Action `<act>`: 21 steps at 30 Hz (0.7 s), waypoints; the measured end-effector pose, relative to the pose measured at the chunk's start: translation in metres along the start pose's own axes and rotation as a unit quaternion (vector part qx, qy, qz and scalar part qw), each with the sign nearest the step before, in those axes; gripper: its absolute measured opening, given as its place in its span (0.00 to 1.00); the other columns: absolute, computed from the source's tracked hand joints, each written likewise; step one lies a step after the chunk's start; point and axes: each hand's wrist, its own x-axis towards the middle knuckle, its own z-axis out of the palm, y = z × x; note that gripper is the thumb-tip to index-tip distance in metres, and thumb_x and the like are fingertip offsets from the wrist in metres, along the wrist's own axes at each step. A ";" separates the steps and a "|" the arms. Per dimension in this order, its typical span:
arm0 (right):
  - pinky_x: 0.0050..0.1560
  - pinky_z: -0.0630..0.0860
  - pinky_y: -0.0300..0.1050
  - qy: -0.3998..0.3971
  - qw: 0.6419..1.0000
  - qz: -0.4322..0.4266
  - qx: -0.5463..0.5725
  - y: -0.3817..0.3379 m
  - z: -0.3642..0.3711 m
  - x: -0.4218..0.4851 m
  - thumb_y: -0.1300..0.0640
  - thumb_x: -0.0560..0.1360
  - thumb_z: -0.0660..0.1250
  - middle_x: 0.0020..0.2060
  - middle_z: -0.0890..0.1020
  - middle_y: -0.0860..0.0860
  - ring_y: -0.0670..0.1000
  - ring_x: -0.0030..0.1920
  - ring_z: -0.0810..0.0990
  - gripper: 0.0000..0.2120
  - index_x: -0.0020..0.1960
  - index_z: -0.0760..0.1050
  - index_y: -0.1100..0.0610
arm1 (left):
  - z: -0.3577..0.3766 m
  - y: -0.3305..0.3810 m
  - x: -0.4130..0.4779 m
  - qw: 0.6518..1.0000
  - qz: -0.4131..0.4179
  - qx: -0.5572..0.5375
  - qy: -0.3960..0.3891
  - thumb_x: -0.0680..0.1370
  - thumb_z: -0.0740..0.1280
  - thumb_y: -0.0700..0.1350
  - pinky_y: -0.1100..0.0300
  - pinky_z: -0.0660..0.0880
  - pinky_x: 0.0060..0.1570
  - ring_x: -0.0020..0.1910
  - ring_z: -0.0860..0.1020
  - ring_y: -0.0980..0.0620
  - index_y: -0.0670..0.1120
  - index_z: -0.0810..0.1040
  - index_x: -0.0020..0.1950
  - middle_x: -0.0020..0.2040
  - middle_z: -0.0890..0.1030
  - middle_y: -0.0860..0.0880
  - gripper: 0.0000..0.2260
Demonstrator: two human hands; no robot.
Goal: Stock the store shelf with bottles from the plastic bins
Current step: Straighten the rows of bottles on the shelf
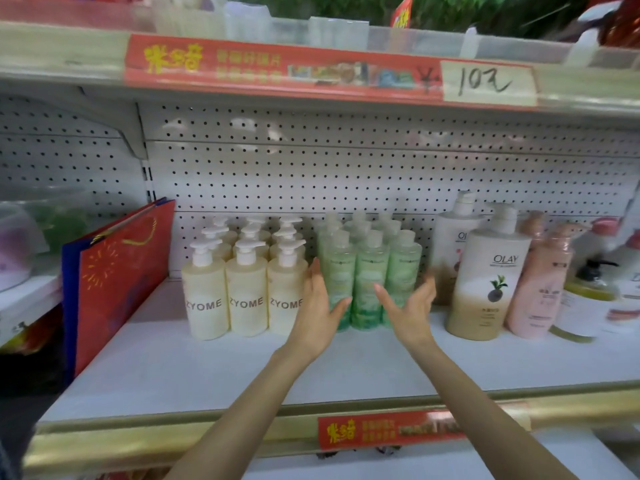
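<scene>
**shelfrat:** Closest to the camera is the gold front rail with a red price strip point(391, 432), then a bare stretch of white shelf point(207, 368). Both forearms reach in over it. The left hand point(317, 308) and right hand point(408, 306) are spread open, palms facing each other, either side of the front row of green bottles point(369, 282). The left fingers look like they're against the leftmost one. The right hand I can't tell, it may be touching or just short. Nothing is pinched.

**aisle9:** How do you reckon those will handle?

**shelfrat:** My guess is full clear plastic, so a bit heavy, stiff-walled and smooth, fairly slippery. They're tall and narrow too, so tippy. I'd squeeze the block low on the bodies from both sides, not by the caps.

**aisle9:** And around them?

**shelfrat:** Cream ZYOME pump bottles point(247, 299) are packed just left, touching that hand's back. The big Olay bottle point(486, 278) and a pink bottle point(540, 292) sit to the right. More green rows run back to the pegboard wall point(346, 174). No bins in view.
</scene>
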 end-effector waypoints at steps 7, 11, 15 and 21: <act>0.66 0.49 0.32 0.005 0.997 -0.072 0.008 -0.008 -0.025 0.007 0.52 0.72 0.71 0.70 0.57 0.58 0.51 0.72 0.54 0.43 0.75 0.48 0.63 | 0.018 0.029 0.020 0.990 0.063 0.107 0.070 0.79 0.62 0.51 0.65 0.41 0.70 0.76 0.46 0.46 0.37 0.42 0.75 0.77 0.47 0.39 0.37; 0.62 0.51 0.21 0.024 0.982 -0.190 0.008 -0.033 -0.055 0.013 0.55 0.77 0.65 0.64 0.63 0.51 0.38 0.63 0.59 0.26 0.70 0.59 0.59 | 0.020 0.070 0.040 0.980 0.133 0.126 0.084 0.78 0.63 0.49 0.64 0.43 0.70 0.76 0.49 0.47 0.39 0.47 0.76 0.77 0.51 0.41 0.34; 0.65 0.55 0.28 0.084 0.955 -0.283 -0.039 -0.055 -0.106 0.049 0.57 0.76 0.62 0.62 0.66 0.54 0.45 0.63 0.63 0.17 0.63 0.68 0.61 | 0.041 0.106 0.058 0.982 0.156 0.106 0.009 0.77 0.65 0.50 0.60 0.49 0.71 0.75 0.51 0.49 0.42 0.50 0.76 0.76 0.53 0.44 0.34; 0.59 0.64 0.41 0.000 0.985 -0.135 -0.104 -0.051 -0.172 0.107 0.56 0.80 0.60 0.65 0.68 0.58 0.56 0.64 0.69 0.20 0.69 0.64 0.61 | 0.100 0.148 0.077 0.988 0.063 0.005 -0.142 0.74 0.70 0.49 0.63 0.58 0.65 0.73 0.60 0.47 0.43 0.51 0.76 0.74 0.59 0.43 0.38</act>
